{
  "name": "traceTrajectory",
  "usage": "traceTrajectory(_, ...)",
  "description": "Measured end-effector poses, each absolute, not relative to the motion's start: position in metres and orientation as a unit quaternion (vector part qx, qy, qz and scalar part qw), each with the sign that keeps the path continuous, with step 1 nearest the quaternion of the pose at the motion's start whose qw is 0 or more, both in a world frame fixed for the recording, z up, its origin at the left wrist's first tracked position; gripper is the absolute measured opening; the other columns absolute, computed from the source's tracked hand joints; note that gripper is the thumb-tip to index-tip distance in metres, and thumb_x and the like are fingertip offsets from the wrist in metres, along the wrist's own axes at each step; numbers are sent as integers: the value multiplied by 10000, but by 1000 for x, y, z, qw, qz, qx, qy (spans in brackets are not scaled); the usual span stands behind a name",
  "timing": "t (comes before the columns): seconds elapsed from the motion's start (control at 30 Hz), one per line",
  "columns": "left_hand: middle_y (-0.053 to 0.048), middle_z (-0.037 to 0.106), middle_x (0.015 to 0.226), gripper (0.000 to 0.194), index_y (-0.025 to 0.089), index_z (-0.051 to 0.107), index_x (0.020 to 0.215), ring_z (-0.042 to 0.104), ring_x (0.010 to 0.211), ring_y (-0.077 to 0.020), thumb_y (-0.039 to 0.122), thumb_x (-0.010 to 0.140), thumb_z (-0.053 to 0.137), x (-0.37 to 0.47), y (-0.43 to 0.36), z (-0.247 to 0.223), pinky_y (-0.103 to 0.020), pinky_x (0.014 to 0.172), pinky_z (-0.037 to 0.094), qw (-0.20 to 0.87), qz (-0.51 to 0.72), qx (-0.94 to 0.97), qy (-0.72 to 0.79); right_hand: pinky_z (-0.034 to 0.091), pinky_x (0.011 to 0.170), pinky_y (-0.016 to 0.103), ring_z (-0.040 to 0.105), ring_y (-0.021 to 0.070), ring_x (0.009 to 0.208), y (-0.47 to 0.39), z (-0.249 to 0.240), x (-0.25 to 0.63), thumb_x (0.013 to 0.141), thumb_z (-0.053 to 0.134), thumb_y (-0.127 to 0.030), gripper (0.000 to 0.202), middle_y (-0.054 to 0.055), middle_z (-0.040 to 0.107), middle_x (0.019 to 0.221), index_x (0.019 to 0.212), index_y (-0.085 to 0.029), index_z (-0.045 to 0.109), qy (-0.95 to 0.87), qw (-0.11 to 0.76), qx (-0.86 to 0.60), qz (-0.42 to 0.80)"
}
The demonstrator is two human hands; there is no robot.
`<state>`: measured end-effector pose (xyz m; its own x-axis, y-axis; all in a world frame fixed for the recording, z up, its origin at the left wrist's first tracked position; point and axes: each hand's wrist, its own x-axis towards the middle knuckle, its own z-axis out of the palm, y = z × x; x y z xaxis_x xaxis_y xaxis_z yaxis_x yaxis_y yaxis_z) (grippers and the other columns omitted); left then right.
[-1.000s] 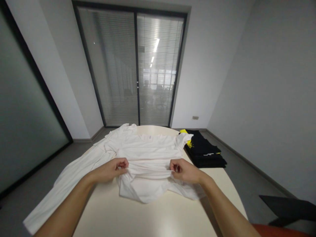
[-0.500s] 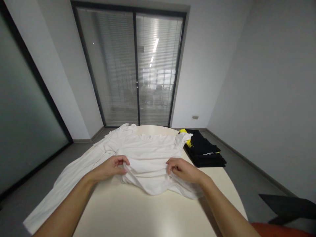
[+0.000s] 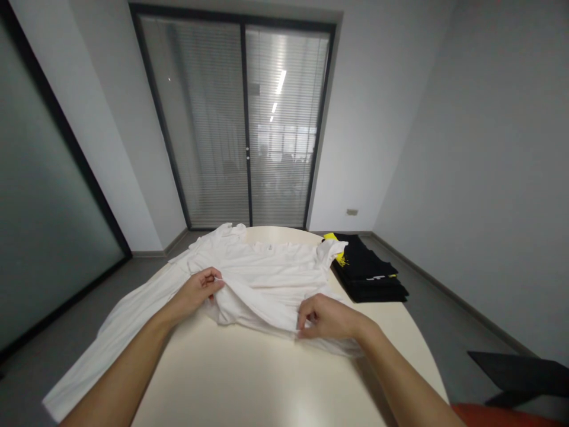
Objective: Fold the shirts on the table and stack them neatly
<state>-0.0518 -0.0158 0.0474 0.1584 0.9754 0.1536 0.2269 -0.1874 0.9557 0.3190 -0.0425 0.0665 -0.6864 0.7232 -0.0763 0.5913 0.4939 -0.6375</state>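
Observation:
A white T-shirt (image 3: 275,279) lies spread on the table with its neckline at the far side and its lower part rumpled towards me. My left hand (image 3: 198,290) pinches the shirt at its left side, lifting a fold of cloth. Lower down on the right, my right hand (image 3: 326,317) is closed on the shirt near its bottom hem; some of its fingertips are hidden. More white clothing (image 3: 133,314) lies along the left of the table, hanging over the edge and partly behind my left forearm.
A stack of folded black clothes (image 3: 368,273) with yellow print sits at the right of the pale round-edged table (image 3: 249,379). A black and orange chair (image 3: 515,379) stands at lower right. Beyond the table is a glazed partition with blinds (image 3: 213,130).
My left hand has moved up and slightly left, pulling a fold of the shirt with it. My right hand has shifted a little down towards the hem, and the lower edge now lies differently.

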Motion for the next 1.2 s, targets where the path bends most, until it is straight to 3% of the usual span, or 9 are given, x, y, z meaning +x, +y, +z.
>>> traceTrajectory(0.2,12,665,782,577,214,564,1157,633,706,-160,505,717,798,-52,-19,58,-244,660,484,460,530,558,443,320,563,212,433,88,595,-41,68,323,813,710,-502,370,-23,575,660,849,-134,698,-788,216,-379,434)
traceTrajectory(0.3,7,680,782,637,220,542,1250,644,682,-152,462,729,816,-57,-28,63,-215,616,480,540,525,520,404,325,545,194,410,68,554,-45,76,322,817,720,-513,461,-41,594,652,1063,-129,657,-753,228,-349,509)
traceTrajectory(0.4,-19,702,760,577,191,612,1126,638,604,-143,435,670,869,-65,-37,64,-198,543,471,658,408,517,365,324,501,170,405,53,520,-56,84,317,768,774,-507,623,-53,620,650,1249,-144,620,-748,122,-329,563)
traceTrajectory(0.63,-59,697,578,479,130,677,977,462,296,-102,587,832,670,-77,-41,60,-168,274,226,758,83,567,313,510,547,179,584,79,575,-91,80,275,642,861,-390,471,-47,664,778,1047,-185,736,-691,-184,-258,650)
traceTrajectory(0.7,-74,730,651,470,144,672,993,496,325,-104,585,832,667,-71,-40,59,-170,299,248,728,76,593,336,488,562,155,582,68,571,-98,81,263,708,790,-194,311,-70,652,737,1014,-198,738,-725,-223,-217,615)
traceTrajectory(0.8,-53,743,761,421,172,658,1040,563,436,-103,528,818,696,-54,-34,52,-185,396,343,629,135,652,400,443,587,135,591,64,597,-104,87,253,742,632,-4,433,-80,668,720,1105,-225,718,-787,-211,-172,554)
traceTrajectory(0.97,-69,716,950,333,190,663,1041,667,848,-206,431,812,681,-28,-23,37,-325,772,524,334,292,750,491,436,658,179,627,104,727,-88,81,257,798,676,-190,249,-12,720,870,1039,-216,734,-872,-4,-267,410)
traceTrajectory(1.07,-98,642,1255,412,220,648,1167,572,1191,-260,386,794,706,-25,-23,32,-406,1080,405,222,273,820,452,402,634,193,583,105,698,-72,64,265,705,786,-285,292,-22,694,847,984,-222,730,-897,45,-312,310)
traceTrajectory(1.2,-119,432,1525,653,232,558,1359,359,1421,-295,410,757,737,-27,-28,29,-435,1184,281,235,162,848,447,373,582,186,551,83,614,-66,53,271,684,808,-354,350,-67,655,759,1000,-245,705,-881,4,-327,342)
